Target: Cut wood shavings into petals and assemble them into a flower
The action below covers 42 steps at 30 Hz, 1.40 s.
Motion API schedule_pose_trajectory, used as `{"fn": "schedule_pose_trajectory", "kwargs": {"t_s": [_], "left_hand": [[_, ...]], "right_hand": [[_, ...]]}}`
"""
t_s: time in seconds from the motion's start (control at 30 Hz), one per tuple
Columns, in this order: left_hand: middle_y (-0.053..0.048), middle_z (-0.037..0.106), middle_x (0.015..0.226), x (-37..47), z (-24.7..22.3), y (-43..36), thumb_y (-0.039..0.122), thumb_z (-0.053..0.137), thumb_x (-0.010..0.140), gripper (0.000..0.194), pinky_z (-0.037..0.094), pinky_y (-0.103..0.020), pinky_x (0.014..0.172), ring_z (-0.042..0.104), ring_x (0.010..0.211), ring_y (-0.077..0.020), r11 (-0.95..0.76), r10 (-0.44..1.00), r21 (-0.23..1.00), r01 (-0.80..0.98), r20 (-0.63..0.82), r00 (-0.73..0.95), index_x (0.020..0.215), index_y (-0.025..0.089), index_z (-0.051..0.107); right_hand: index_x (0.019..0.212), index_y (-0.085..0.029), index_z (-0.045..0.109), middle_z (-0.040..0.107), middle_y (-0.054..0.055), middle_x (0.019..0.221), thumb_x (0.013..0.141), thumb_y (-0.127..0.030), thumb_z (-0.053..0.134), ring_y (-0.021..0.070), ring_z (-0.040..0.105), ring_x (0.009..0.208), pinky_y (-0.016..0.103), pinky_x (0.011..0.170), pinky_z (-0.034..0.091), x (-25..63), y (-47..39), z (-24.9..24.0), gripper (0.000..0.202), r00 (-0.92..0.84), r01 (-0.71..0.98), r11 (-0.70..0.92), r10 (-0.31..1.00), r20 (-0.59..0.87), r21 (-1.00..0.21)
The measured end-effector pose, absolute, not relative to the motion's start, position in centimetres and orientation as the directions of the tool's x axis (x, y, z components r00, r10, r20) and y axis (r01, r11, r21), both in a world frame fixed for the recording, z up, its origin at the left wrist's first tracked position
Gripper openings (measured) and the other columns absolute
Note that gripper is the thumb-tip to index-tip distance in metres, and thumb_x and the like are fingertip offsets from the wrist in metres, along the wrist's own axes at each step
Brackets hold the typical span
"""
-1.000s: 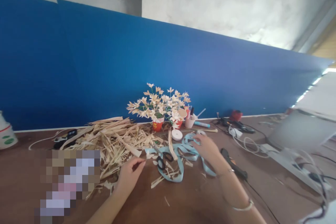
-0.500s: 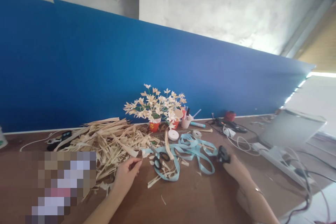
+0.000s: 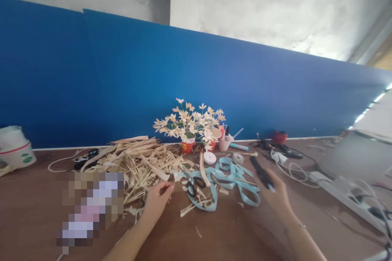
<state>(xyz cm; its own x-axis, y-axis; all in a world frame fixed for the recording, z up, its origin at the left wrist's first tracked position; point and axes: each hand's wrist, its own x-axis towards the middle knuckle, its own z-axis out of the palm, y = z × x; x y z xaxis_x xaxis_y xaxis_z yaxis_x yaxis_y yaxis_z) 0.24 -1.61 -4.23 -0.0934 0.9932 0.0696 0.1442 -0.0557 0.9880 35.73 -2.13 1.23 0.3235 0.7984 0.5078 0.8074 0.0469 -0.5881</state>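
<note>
The right hand (image 3: 277, 193) was closed round a dark glue gun (image 3: 260, 169), which slanted out past the fingers toward the far left; the grip itself was partly hidden by the hand. The glue gun lay just right of the loops of pale blue ribbon (image 3: 226, 176). The left hand (image 3: 157, 202) was over the near left part of the bench (image 3: 220, 236), fingers curled and thumb drawn close to the fingertips; whether it pinched a small scrap could not be told. The ribbon's left end reached near those fingertips, on their far side, so the loops spread between the two hands. Black-handled scissors (image 3: 192, 181) lay at the ribbon's left part, right of the left hand, with pale scraps around them. A heap of dry husk strips (image 3: 142, 165) spread on the far left side of the left hand, its edge close to the fingers. Beyond the ribbon lay a white round roll (image 3: 210, 158) and a clear tape roll (image 3: 238, 158), and farther off stood pale flowers (image 3: 191, 121) in red cups (image 3: 187, 147), with a white cup (image 3: 224, 144) of pens just to their right. A white power strip (image 3: 349, 200) lay well to the right of the right hand.
</note>
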Motion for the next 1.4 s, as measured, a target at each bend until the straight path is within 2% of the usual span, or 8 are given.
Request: {"fn": "schedule_pose_trajectory", "kwargs": {"t_s": [0.07,0.13,0.2,0.3,0.57,0.77,0.97,1.4], "left_hand": [[0.002,0.055,0.048,0.2,-4.6,-1.4,0.045,0.057,0.067,0.033,0.041,-0.021,0.042,0.051,0.043,-0.0117,-0.059,0.993,0.99,0.129,0.071,-0.09,0.073,0.014,0.065],[0.002,0.055,0.048,0.2,-4.8,-1.4,0.045,0.057,0.068,0.032,0.039,-0.02,0.04,0.049,0.041,-0.0104,-0.05,0.993,0.992,0.113,0.062,-0.098,0.073,0.014,0.064],[0.003,0.054,0.047,0.1,-4.6,-1.4,0.045,0.058,0.067,0.032,0.038,-0.02,0.039,0.048,0.04,-0.0096,-0.045,0.993,0.995,0.093,0.054,-0.103,0.07,0.014,0.064],[0.004,0.052,0.043,0.1,-4.0,-1.5,0.044,0.059,0.066,0.031,0.036,-0.019,0.039,0.046,0.038,-0.009,-0.035,0.993,0.998,0.058,0.041,-0.113,0.067,0.013,0.063],[0.005,0.05,0.041,0.3,-3.4,-1.6,0.043,0.061,0.064,0.029,0.033,-0.018,0.039,0.044,0.037,-0.008,0.036,0.988,0.999,-0.024,-0.039,-0.149,0.065,0.013,0.062],[0.003,0.053,0.048,0.5,-3.1,-1.8,0.043,0.06,0.064,0.03,0.033,-0.018,0.04,0.045,0.04,-0.0079,0.057,0.988,0.996,-0.065,-0.066,-0.139,0.063,0.014,0.06],[0.004,0.051,0.045,0.5,-3.0,-1.9,0.043,0.06,0.065,0.03,0.032,-0.017,0.04,0.043,0.039,-0.0071,0.069,0.988,0.995,-0.066,-0.077,-0.136,0.062,0.014,0.059],[0.004,0.052,0.045,0.5,-3.0,-1.8,0.042,0.064,0.062,0.029,0.034,-0.017,0.04,0.044,0.041,-0.0078,0.078,0.983,0.994,-0.083,-0.09,-0.163,0.063,0.013,0.06]], "right_hand": [[0.076,-0.018,0.057,0.058,0.007,0.076,0.072,-0.035,0.05,0.0198,0.055,0.07,0.028,0.064,0.045,31.8,-1.9,2.3,0.019,0.01,0.787,0.35,0.816,0.579,-0.508],[0.078,-0.019,0.056,0.056,0.008,0.083,0.071,-0.026,0.049,0.0196,0.055,0.073,0.028,0.066,0.045,27.8,-1.8,3.1,0.012,-0.294,0.664,0.581,0.781,0.55,-0.47],[0.083,-0.02,0.056,0.055,0.006,0.085,0.069,-0.019,0.049,0.0188,0.054,0.074,0.028,0.066,0.045,24.3,-1.7,3.6,0.016,-0.469,0.57,0.673,0.738,0.486,-0.471],[0.092,-0.021,0.056,0.054,0.006,0.089,0.066,-0.017,0.05,0.0184,0.054,0.078,0.027,0.068,0.045,20.5,-1.4,2.9,0.027,-0.582,0.497,0.742,0.669,0.461,-0.45],[0.085,-0.02,0.05,0.05,0.008,0.091,0.07,-0.016,0.051,0.0192,0.054,0.078,0.03,0.068,0.045,18.3,-0.4,-0.8,0.015,-0.556,0.552,0.743,0.666,0.497,-0.379],[0.084,-0.02,0.048,0.05,0.007,0.091,0.068,-0.016,0.051,0.0197,0.053,0.078,0.03,0.067,0.044,18.4,-0.6,-0.8,0.017,-0.553,0.591,0.715,0.696,0.458,-0.373],[0.083,-0.019,0.048,0.05,0.009,0.094,0.067,-0.016,0.051,0.0199,0.054,0.077,0.031,0.067,0.044,18.2,-0.5,-1.1,0.016,-0.552,0.635,0.684,0.726,0.409,-0.359],[0.083,-0.018,0.049,0.051,0.008,0.094,0.072,-0.016,0.051,0.0182,0.053,0.075,0.03,0.067,0.043,18.1,-0.4,-1.6,0.011,-0.537,0.647,0.675,0.733,0.417,-0.353]]}}
